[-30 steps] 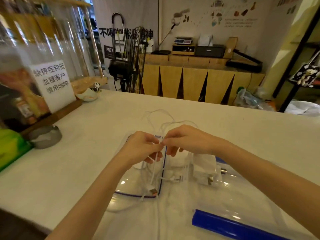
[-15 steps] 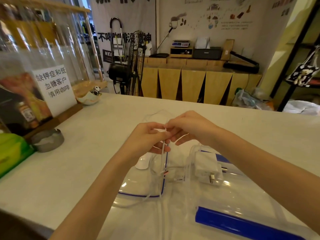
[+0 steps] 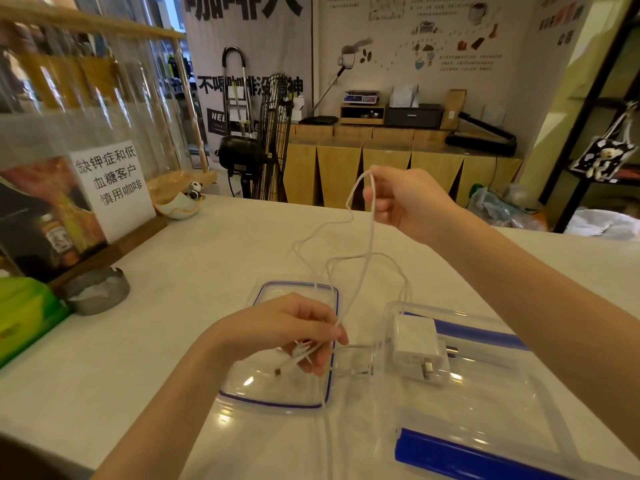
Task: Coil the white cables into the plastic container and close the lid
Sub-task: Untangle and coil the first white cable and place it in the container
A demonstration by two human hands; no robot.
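A thin white cable [image 3: 367, 251] stretches between my two hands above the pale counter. My left hand [image 3: 287, 332] is low, over the clear lid [image 3: 277, 393] with its blue rim, pinching the cable near its connector end. My right hand [image 3: 408, 200] is raised high and holds a loop of the same cable. More cable loops hang between them and trail toward me. The clear plastic container [image 3: 485, 403] with blue clasps stands to the right of the lid, with a white charger plug [image 3: 420, 348] inside it.
A metal ashtray [image 3: 98, 294] and a green pack [image 3: 24, 317] lie at the left of the counter. Behind them stand a paper sign [image 3: 110, 188] and a glass display case. A small dish [image 3: 180, 206] with a panda figure sits at the far left edge.
My hands were together over the lid; now my right hand has risen up and away, drawing the cable out, while my left hand has dropped toward the lid.
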